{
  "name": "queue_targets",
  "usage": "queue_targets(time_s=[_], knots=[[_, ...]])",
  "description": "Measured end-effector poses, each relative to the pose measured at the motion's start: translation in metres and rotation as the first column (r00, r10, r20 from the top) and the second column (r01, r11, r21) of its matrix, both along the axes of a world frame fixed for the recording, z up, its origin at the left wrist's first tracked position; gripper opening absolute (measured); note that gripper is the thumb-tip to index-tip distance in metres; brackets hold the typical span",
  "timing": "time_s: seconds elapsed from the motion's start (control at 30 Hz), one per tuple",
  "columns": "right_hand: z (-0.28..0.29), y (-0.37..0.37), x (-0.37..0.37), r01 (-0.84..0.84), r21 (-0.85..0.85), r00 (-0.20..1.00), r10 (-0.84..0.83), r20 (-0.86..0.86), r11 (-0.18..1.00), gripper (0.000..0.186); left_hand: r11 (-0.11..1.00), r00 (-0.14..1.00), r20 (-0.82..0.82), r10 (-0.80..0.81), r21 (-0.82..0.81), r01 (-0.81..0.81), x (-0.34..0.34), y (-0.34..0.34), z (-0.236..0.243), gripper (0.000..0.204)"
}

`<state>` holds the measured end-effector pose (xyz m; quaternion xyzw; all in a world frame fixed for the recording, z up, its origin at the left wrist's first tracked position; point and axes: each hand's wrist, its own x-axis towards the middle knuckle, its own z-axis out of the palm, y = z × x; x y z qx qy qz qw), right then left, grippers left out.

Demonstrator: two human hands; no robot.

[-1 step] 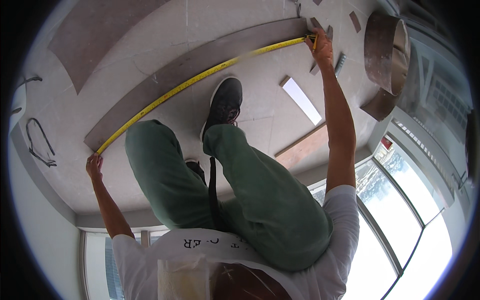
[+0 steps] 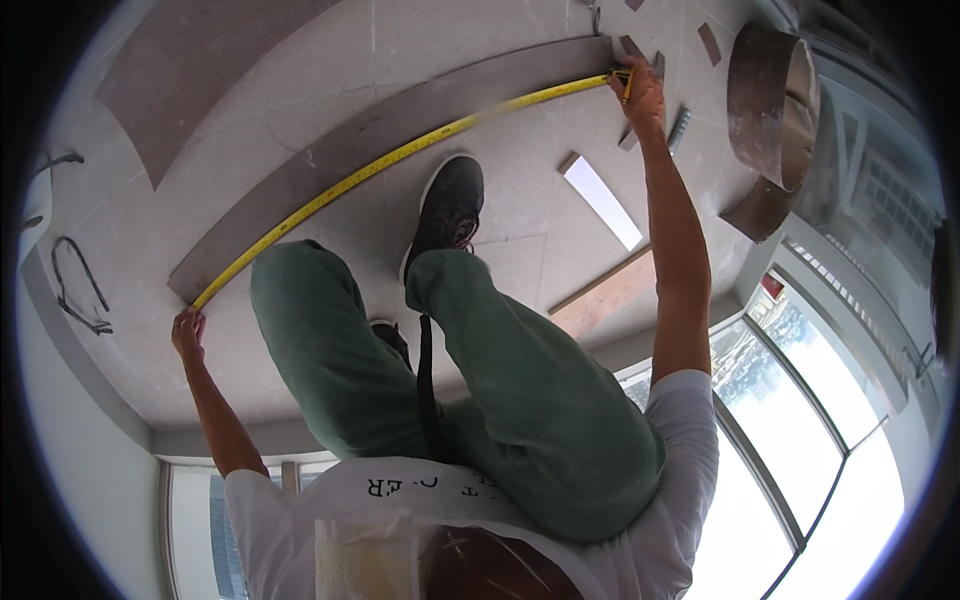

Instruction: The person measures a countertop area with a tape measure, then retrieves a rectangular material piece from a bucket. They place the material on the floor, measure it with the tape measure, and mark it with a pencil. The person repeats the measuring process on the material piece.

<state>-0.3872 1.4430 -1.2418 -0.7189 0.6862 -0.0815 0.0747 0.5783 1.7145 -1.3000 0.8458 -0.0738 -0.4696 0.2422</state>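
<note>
A long grey-brown strip [image 2: 400, 112] lies on the floor in front of me and looks curved in this view. Along its near edge stretches a yellow tape measure blade [image 2: 345, 185]. My left hand [image 2: 188, 334] pinches the blade at the strip's left end. At the opposite end, my right hand [image 2: 646, 98] is closed around the other end of the tape measure. A thin yellow-and-black piece [image 2: 628, 86] shows between the right fingers; its kind is unclear. My dark shoe [image 2: 447, 205] stands just short of the blade.
A white-faced offcut [image 2: 602, 202] and a brown board [image 2: 603, 292] lie right of my foot. Curled brown sheets [image 2: 765, 105] stand far right. A large brown sheet [image 2: 195, 70] covers the far left floor. Looped dark wire [image 2: 80, 285] lies by the left wall.
</note>
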Motion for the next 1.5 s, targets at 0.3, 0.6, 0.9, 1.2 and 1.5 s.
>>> queue_targets(time_s=[0.3,0.6,0.9,1.2,1.5], knots=[[-0.008,-0.009,-0.002,0.027,-0.009,0.977,-0.028,-0.209,1.0,0.041,0.999,0.999,0.021,0.036,-0.008,-0.036,-0.012,-0.009,-0.007,0.021],[-0.013,-0.016,-0.012,0.023,0.008,0.994,-0.022,-0.103,1.0,0.042,0.986,0.965,0.263,-0.005,-0.162,0.05,-0.058,-0.009,-0.009,0.034],[-0.003,-0.038,-0.01,0.021,0.139,0.955,0.021,-0.295,0.99,0.046,0.985,0.879,0.467,-0.093,-0.087,0.15,-0.06,-0.01,-0.019,0.035],[-0.025,-0.059,-0.016,0.259,0.281,0.909,-0.135,-0.393,0.924,0.045,0.995,0.939,0.342,0.033,-0.098,0.001,-0.055,-0.009,-0.017,0.039],[-0.023,-0.04,-0.001,0.055,0.178,0.954,0.0,-0.298,0.983,0.037,0.99,0.96,0.268,0.084,-0.129,-0.05,-0.035,0.0,-0.014,0.041]])
